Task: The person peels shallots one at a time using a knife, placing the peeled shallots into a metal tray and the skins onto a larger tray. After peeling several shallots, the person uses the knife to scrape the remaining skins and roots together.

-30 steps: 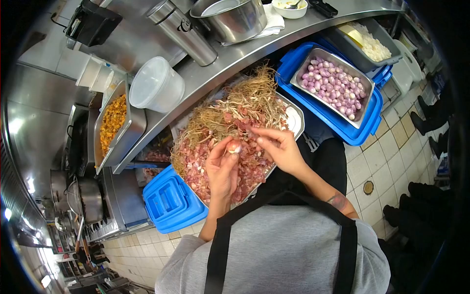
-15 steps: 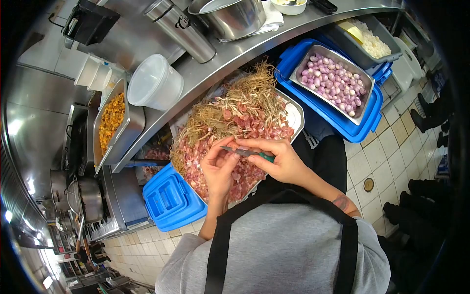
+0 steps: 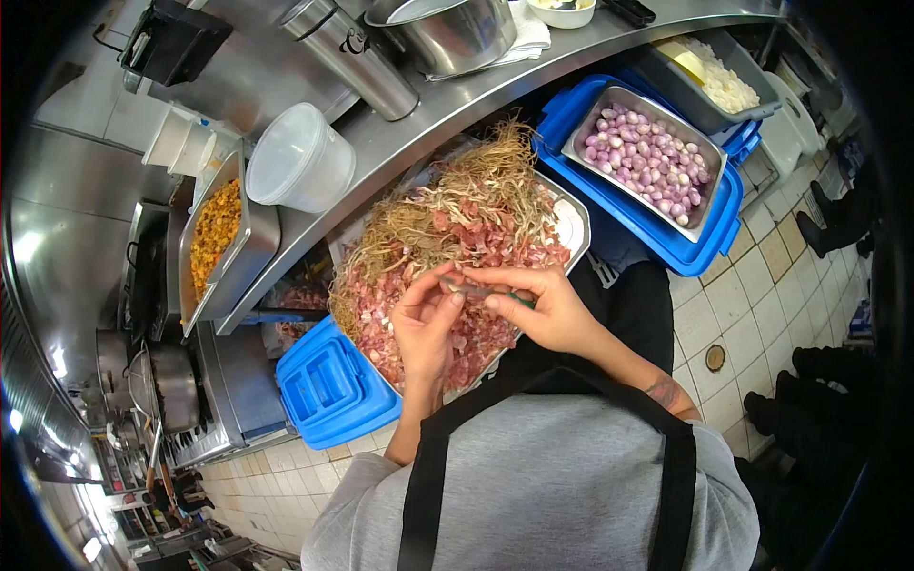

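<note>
My right hand [image 3: 533,303] is closed round a small knife [image 3: 517,299] with a green handle, its blade pointing left. Close beside it, my left hand [image 3: 427,319] pinches a small pale piece [image 3: 455,283] at the blade, partly hidden by the fingers. Both hands are above a metal tray [image 3: 583,221] heaped with reddish skins and peelings [image 3: 381,319]. Dry, stringy roots and stalks [image 3: 409,226] lie piled over the tray's far side.
Purple peeled bulbs [image 3: 647,157] fill a metal pan on a blue lid [image 3: 700,257] at the right. A blue lid [image 3: 333,385] lies left of the tray. The steel counter [image 3: 457,109] holds a clear tub [image 3: 300,162]. People's dark shoes [image 3: 809,233] show at far right.
The knife blade has turned slightly between my fingers, and the small piece shows more at the left fingertips. Both hands remain in nearly the same place.
</note>
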Demonstrator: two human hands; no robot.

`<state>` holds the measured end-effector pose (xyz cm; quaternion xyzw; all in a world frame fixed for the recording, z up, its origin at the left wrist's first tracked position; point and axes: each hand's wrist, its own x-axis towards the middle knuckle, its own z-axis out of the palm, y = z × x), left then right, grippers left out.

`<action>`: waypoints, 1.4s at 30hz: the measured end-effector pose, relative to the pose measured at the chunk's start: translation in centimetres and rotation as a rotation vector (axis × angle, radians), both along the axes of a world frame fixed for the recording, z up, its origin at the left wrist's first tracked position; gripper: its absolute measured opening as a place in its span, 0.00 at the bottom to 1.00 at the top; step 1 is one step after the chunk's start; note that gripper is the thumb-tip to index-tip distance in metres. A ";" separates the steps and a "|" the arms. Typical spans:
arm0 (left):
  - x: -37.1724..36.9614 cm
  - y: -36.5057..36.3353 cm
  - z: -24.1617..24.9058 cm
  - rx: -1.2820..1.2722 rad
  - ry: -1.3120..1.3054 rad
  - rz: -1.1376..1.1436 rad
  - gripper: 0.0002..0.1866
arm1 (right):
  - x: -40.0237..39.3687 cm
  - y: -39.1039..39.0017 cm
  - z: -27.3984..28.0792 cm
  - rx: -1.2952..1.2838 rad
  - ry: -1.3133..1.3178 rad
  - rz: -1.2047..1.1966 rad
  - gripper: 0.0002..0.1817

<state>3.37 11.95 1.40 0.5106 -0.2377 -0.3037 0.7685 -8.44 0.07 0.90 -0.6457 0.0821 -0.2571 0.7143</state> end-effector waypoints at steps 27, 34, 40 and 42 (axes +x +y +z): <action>0.3 -0.1 -0.1 -0.093 0.125 -0.021 0.23 | 0.4 0.5 0.3 0.301 0.014 0.042 0.19; -0.2 -0.2 -0.8 -0.125 0.088 0.021 0.19 | 0.7 1.4 0.3 -0.009 -0.070 -0.040 0.20; 0.5 0.2 -0.9 -0.173 0.191 -0.098 0.20 | 0.5 0.1 0.1 0.468 0.006 0.180 0.17; 0.7 0.3 -0.9 -0.142 0.198 -0.115 0.21 | 0.7 -0.1 -0.2 0.599 -0.011 0.205 0.15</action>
